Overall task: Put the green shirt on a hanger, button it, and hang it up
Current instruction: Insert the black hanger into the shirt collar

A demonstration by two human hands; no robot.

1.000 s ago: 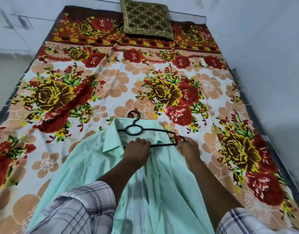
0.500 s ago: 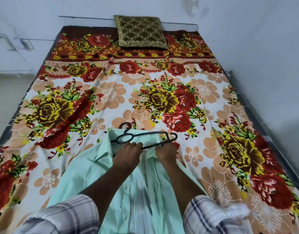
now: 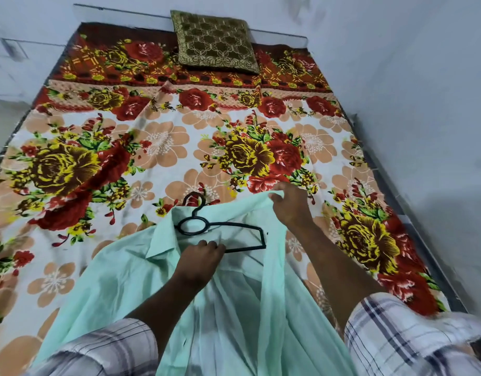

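The pale green shirt (image 3: pixel 234 299) lies spread open on the floral bedsheet (image 3: pixel 163 147), collar pointing away from me. A black hanger (image 3: pixel 234 234) rests on the collar area, its hook (image 3: pixel 194 199) beyond the collar on the sheet. My left hand (image 3: pixel 200 260) presses on the hanger's lower bar and the shirt near the collar. My right hand (image 3: pixel 291 204) pinches the shirt's right shoulder edge and lifts it above the hanger's right end. The left half of the hanger is hidden under the collar and my left hand.
A dark gold patterned cushion (image 3: pixel 215 42) sits at the head of the bed. A pale wall (image 3: pixel 424 104) runs close along the bed's right side. Floor (image 3: pixel 3 115) shows at the left. My checked sleeves fill the bottom corners.
My right hand has let go of the hanger's right end and moved up and right, raising the shirt's shoulder fabric. The hanger now lies flatter, and my left hand stays on it.
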